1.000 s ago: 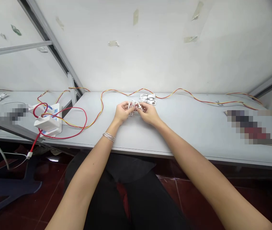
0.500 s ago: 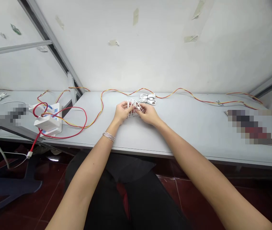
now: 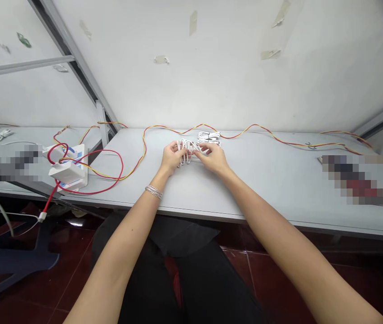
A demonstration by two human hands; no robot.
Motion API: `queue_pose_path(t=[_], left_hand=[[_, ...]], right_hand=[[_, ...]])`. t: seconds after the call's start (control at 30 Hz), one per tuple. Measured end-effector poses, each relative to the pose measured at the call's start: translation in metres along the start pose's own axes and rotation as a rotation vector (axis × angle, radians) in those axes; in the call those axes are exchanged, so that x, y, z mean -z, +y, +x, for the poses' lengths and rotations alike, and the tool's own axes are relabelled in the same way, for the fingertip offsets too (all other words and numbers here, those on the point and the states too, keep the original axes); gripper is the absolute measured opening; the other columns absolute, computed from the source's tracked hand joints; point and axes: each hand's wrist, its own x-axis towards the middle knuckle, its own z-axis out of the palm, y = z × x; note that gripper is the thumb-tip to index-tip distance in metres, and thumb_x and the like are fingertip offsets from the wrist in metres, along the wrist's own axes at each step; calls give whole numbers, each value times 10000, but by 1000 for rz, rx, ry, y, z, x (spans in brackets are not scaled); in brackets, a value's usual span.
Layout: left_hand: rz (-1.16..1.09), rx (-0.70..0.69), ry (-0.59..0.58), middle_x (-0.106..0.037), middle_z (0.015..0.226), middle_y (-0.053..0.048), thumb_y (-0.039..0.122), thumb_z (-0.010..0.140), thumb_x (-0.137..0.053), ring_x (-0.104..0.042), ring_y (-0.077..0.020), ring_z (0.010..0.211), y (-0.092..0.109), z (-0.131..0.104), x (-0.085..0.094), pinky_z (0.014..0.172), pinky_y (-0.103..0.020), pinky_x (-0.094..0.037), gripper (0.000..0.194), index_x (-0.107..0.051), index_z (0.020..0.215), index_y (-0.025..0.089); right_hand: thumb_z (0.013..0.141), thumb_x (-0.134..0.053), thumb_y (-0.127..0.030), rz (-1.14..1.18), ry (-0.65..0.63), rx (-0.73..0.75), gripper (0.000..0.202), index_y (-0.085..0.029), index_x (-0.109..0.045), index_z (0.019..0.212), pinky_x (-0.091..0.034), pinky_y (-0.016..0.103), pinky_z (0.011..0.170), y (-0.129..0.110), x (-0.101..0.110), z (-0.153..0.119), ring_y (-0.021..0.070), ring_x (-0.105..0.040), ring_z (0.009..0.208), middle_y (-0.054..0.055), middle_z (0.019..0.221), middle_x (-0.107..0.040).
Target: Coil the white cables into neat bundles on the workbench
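Observation:
A white cable (image 3: 184,157) in loose coils is held just above the grey table, between my two hands. My left hand (image 3: 171,158) is closed round the left side of the coils, thumb on top. My right hand (image 3: 213,157) pinches the cable's right part near a white connector, whose exact shape is too small to make out. Just behind my right hand lies a bundled white cable (image 3: 208,137) with a dark tie round its middle, partly covered by my fingers.
A red and yellow twisted wire (image 3: 144,139) runs along the table's back edge and loops at left. A white power strip (image 3: 77,173) with a white adapter (image 3: 66,172) sits on the left. A pixelated flat object (image 3: 356,180) lies at right. A white wall (image 3: 225,81) rises behind the table.
My right hand has shifted slightly right, its fingers now covering part of the tied bundle. The coils in my left hand hang a little more spread. The view has moved slightly.

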Motion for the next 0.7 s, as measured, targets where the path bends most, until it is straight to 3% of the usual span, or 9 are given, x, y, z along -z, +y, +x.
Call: queue_pose_path(t=[0.13,0.23,0.33,0.53,0.7], left_hand=[[21,-27,-23,-762,805,-57,243,602,-847,-709,-186,689,3,-1,0,703,-338,-590,359,-688,905,134],[29,-41,-80,-789,929,-86,248,607,-827,-711,-191,755,5,-3,0,704,-313,-574,347,-747,921,123],[54,-38,-111,-795,989,-98,259,617,-814,-714,-205,805,6,-4,1,719,-309,-558,327,-776,912,123],[43,-47,-110,-775,884,-77,268,602,-848,-713,-208,791,1,-2,3,772,-344,-560,298,-756,844,121],[-11,-38,-114,-772,916,-79,293,599,-886,-733,-224,839,0,-2,3,807,-369,-578,322,-759,849,137]], right_hand=[[817,-719,-483,34,-100,-3,391,-166,-779,1038,-497,340,747,-4,2,-2,193,-623,773,90,974,-757],[836,-702,-503,56,-153,30,389,-163,-787,1006,-471,314,692,-9,4,-5,174,-604,718,84,937,-766],[834,-710,-487,65,-164,49,364,-158,-788,967,-448,298,644,-11,4,-5,163,-585,673,74,863,-761],[789,-745,-438,84,-181,72,318,-163,-777,945,-433,282,625,-10,4,-5,155,-564,661,48,811,-735],[819,-714,-426,74,-181,37,305,-157,-766,951,-436,286,604,-6,2,-3,163,-569,636,43,728,-698]])
